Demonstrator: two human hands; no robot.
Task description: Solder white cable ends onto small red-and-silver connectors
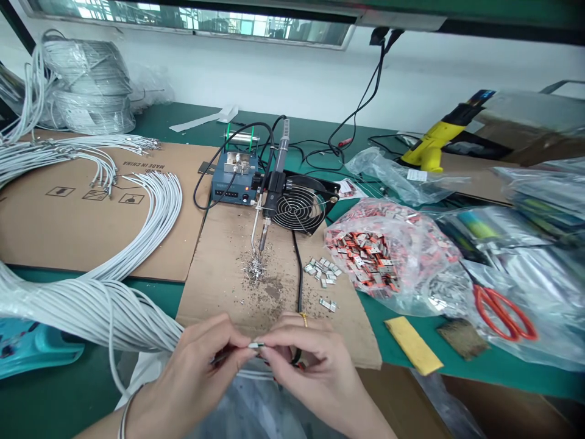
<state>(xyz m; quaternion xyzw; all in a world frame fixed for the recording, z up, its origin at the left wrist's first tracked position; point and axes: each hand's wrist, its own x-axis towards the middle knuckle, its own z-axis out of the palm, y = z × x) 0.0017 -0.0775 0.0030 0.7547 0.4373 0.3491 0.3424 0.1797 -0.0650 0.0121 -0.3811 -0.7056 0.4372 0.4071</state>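
Observation:
At the front edge of the cardboard mat, my left hand [201, 356] and my right hand [313, 356] meet fingertip to fingertip. Between them is a small pale and metallic connector piece [256, 346] with a dark green part, pinched from both sides by thumbs and index fingers. Most of it is hidden by the fingertips. A thick bundle of white cables [114, 311] lies left of my left hand. Ahead of my right hand are several loose metal connector pieces [322, 271], with a joined pair [328, 305] nearer to me.
A soldering iron [274, 189] stands tip-down over a pile of solder scraps [255, 268], by a blue soldering station [234, 180] and fan [299, 207]. To the right lie a bag of orange and metal parts [365, 262], red-handled scissors [505, 314], a yellow sponge [414, 344] and a yellow heat gun [429, 146].

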